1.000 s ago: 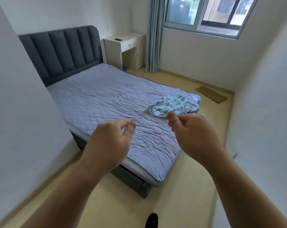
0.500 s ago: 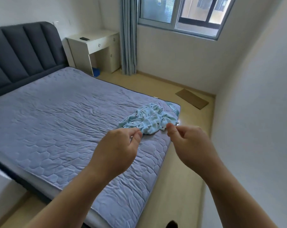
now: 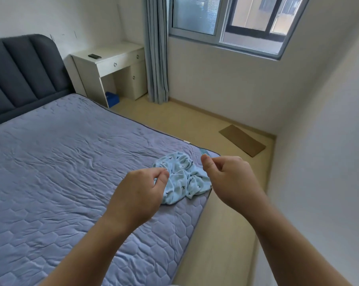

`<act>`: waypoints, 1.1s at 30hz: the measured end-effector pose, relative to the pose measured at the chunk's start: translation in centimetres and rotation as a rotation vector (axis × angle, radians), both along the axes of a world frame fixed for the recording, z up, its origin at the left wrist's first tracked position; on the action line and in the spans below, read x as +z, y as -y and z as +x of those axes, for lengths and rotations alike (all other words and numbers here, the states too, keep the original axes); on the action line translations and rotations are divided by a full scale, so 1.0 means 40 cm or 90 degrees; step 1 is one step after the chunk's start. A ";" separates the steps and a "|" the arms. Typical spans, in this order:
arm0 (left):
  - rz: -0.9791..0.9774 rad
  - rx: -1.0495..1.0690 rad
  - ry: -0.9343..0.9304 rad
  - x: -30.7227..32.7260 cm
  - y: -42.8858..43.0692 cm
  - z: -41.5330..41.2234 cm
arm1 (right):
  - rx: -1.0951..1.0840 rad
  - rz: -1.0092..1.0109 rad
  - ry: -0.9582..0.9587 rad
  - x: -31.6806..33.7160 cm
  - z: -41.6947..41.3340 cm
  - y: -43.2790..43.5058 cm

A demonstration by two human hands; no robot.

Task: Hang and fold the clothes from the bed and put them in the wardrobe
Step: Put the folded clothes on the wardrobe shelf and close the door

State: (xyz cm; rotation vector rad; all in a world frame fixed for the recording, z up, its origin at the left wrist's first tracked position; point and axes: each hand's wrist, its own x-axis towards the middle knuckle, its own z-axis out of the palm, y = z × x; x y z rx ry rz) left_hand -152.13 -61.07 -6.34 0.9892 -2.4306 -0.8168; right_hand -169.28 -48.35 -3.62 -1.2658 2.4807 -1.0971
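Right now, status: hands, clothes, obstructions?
Left hand and right hand empty, fingers curled. Light blue garment crumpled on the bed near its foot corner, not yet gripped. Nothing between hands and garment.

1. Garment [image 3: 181,178]: left edge behind left hand [image 3: 139,190], right edge behind right hand [image 3: 228,178].
2. Bed [image 3: 51,162]: cut off left and bottom.
3. Dark item [image 3: 94,56] on desk [image 3: 121,56]: too small to ID.
4. Window [image 3: 226,17]: top cut off.
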 end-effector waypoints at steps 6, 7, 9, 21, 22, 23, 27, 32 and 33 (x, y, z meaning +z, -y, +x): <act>0.034 0.018 0.019 -0.095 0.170 -0.250 | 0.019 0.041 0.021 -0.056 -0.279 0.173; 0.045 0.023 0.029 -0.116 0.205 -0.290 | 0.024 0.054 0.021 -0.067 -0.323 0.206; 0.060 0.038 0.059 -0.155 0.282 -0.367 | 0.039 0.090 0.025 -0.088 -0.412 0.279; 0.217 0.096 0.258 -0.447 0.570 -0.688 | 0.147 0.352 0.118 -0.439 -0.859 0.693; 0.244 0.096 0.274 -0.483 0.582 -0.713 | 0.158 0.382 0.127 -0.493 -0.894 0.728; 0.272 0.102 0.291 -0.520 0.587 -0.736 | 0.169 0.414 0.140 -0.555 -0.925 0.758; 0.370 0.185 0.339 -0.657 0.600 -0.807 | 0.260 0.552 0.182 -0.805 -1.000 0.875; 0.471 0.296 0.310 -0.803 0.615 -0.862 | 0.415 0.750 0.126 -1.057 -0.991 1.009; 0.479 0.321 0.286 -0.831 0.618 -0.867 | 0.426 0.769 0.118 -1.097 -0.985 1.044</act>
